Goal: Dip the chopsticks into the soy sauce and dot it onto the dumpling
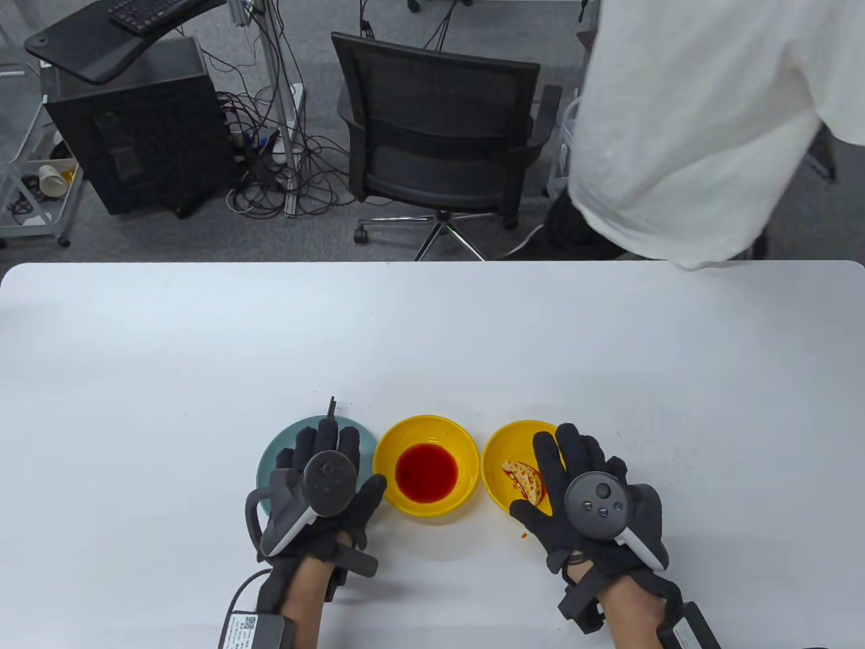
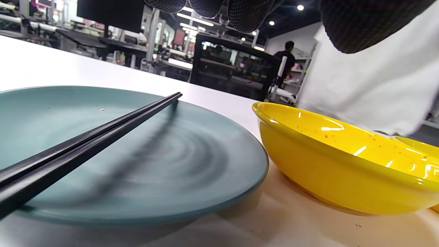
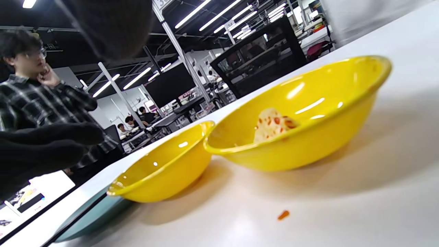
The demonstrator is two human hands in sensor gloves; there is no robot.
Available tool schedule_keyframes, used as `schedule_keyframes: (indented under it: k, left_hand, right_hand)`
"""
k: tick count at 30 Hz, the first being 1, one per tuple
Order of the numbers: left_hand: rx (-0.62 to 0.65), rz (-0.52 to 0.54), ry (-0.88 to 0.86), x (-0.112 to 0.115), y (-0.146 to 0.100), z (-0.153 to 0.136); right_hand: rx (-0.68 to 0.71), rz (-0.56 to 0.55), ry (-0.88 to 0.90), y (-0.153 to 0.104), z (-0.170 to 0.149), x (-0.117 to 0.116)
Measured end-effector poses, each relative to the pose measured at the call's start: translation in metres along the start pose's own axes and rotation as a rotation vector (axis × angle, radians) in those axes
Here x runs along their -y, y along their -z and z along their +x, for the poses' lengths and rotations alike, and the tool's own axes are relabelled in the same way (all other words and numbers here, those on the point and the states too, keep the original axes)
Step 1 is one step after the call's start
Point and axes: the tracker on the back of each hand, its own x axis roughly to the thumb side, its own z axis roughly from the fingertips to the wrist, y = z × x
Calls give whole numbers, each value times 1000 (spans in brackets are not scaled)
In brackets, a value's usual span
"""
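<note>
Chopsticks (image 2: 85, 140) lie on teal plate (image 2: 192, 164), both hands released, no legible writing

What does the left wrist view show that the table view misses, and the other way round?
Only the left wrist view shows the black chopsticks lying untouched along the teal plate, with the left hand's fingers hanging above them.

Only the table view shows the red sauce inside the middle yellow bowl, the speckled dumpling in the right yellow bowl, and the right hand over that bowl.

Both show the plate, the chopsticks' far end, the middle bowl and the white table.
</note>
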Motion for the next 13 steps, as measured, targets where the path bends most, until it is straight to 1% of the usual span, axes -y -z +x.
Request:
schedule_keyframes:
  k: [13]
  left_hand:
    - [-3, -13, 11, 1, -1, 1]
  right_hand:
    - [3, 5, 2, -1, 0, 0]
